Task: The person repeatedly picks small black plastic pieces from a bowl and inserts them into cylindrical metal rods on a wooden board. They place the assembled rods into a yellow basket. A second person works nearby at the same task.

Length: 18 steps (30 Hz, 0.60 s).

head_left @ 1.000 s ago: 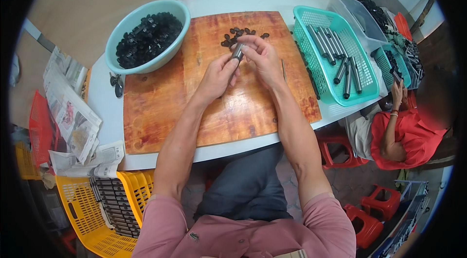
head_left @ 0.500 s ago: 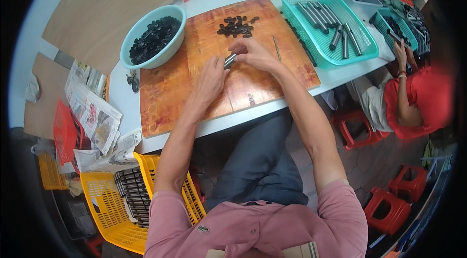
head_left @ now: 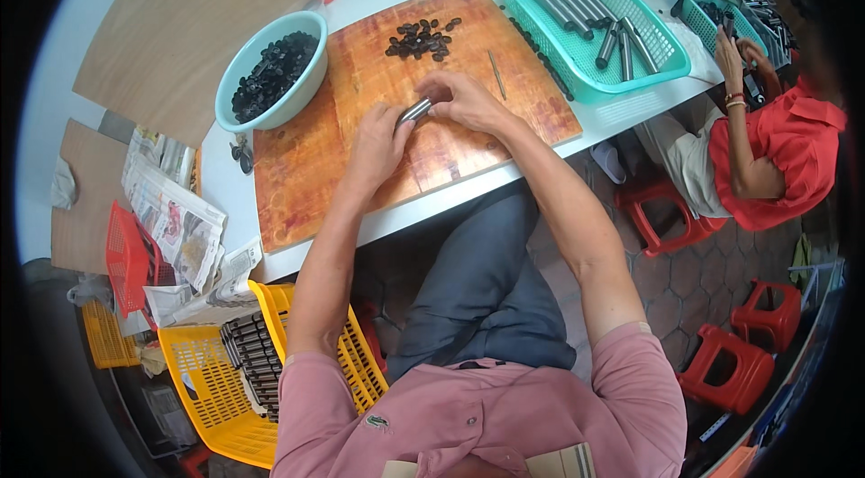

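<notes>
Over the wooden board [head_left: 351, 181], a short shiny metal tube [head_left: 415, 111] lies slantwise between my two hands. My left hand [head_left: 378, 137] is closed around its lower left end. At the upper right end, my right hand [head_left: 461, 101] has its fingers curled onto the tube; whether a small part is pinched there is hidden. Beyond the hands lies a loose pile of black oval pieces [head_left: 422, 42]. A thin metal rod [head_left: 497, 75] rests on the board right of the pile.
A light-blue bowl [head_left: 225, 89] of black pieces stands left of the board. On the right, a teal basket [head_left: 590, 98] holds several metal tubes. A yellow crate [head_left: 203, 406] of dark tubes is at lower left. A person in red [head_left: 766, 154] sits at the right.
The tube shows more of its length between my hands and has shifted slightly left. The whole view has tilted a little. The person at right has moved their hands.
</notes>
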Each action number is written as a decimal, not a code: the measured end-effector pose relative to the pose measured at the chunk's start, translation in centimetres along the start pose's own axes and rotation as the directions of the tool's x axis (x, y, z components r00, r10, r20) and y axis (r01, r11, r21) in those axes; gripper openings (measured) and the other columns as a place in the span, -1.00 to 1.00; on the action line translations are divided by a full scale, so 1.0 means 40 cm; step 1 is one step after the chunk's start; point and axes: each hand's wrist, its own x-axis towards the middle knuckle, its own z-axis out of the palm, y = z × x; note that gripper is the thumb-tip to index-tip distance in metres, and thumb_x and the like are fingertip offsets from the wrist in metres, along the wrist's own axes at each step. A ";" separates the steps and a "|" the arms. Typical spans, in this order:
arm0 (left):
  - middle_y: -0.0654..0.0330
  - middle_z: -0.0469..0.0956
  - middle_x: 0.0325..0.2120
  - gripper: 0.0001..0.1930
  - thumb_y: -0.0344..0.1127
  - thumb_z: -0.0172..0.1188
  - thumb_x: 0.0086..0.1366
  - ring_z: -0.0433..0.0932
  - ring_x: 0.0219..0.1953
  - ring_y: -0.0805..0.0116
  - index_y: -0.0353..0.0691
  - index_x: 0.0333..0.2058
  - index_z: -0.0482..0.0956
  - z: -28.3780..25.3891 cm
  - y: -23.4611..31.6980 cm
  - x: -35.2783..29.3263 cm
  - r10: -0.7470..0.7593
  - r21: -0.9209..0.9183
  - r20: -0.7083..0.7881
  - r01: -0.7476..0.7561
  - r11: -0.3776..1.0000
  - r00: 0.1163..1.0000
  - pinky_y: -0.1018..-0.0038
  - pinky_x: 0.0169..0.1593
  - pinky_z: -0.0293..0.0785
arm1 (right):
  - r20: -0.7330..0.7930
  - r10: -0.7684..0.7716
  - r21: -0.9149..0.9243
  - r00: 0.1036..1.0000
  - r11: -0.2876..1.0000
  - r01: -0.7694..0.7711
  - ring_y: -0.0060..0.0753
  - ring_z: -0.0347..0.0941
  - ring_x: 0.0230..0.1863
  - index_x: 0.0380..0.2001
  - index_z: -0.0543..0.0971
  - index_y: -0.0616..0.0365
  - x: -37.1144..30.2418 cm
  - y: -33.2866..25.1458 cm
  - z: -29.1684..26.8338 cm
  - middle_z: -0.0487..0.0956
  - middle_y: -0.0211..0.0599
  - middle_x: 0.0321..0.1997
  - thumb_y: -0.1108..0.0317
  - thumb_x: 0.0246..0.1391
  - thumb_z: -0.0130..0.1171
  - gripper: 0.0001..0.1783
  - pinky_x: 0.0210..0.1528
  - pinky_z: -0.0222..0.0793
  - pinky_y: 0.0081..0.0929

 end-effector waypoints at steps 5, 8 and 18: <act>-0.09 0.54 -0.32 -0.77 -0.34 0.32 0.25 0.55 -0.22 -0.13 -0.30 -0.15 0.66 -0.020 0.020 0.016 -0.025 0.040 0.055 0.023 0.999 0.998 0.11 -0.11 0.48 | 0.036 0.042 -0.113 0.998 0.993 -0.038 -0.25 0.60 0.00 -0.02 0.60 0.30 0.032 0.005 -0.014 0.67 -0.08 -0.09 0.43 0.08 0.26 -0.63 0.04 0.51 -0.32; -0.08 0.54 -0.32 -0.77 -0.34 0.34 0.24 0.56 -0.24 -0.11 -0.29 -0.16 0.66 -0.026 0.016 0.010 -0.036 0.085 0.062 0.031 0.996 0.997 0.11 -0.15 0.49 | -0.063 0.084 -0.249 0.995 0.964 -0.097 -0.04 0.64 -0.08 -0.15 0.66 0.31 0.088 -0.044 0.024 0.69 0.05 -0.18 0.18 0.17 0.19 -0.62 -0.02 0.51 -0.19; -0.05 0.51 -0.35 -0.78 -0.36 0.36 0.22 0.55 -0.26 -0.10 -0.32 -0.20 0.65 -0.011 0.030 0.021 -0.022 0.101 0.063 0.016 0.995 0.998 0.13 -0.17 0.49 | -0.262 -0.120 -0.670 0.957 0.737 -0.091 0.19 0.56 -0.11 -0.28 0.60 0.31 0.166 0.028 0.123 0.63 0.13 -0.23 0.25 0.24 0.13 -0.72 -0.03 0.42 0.04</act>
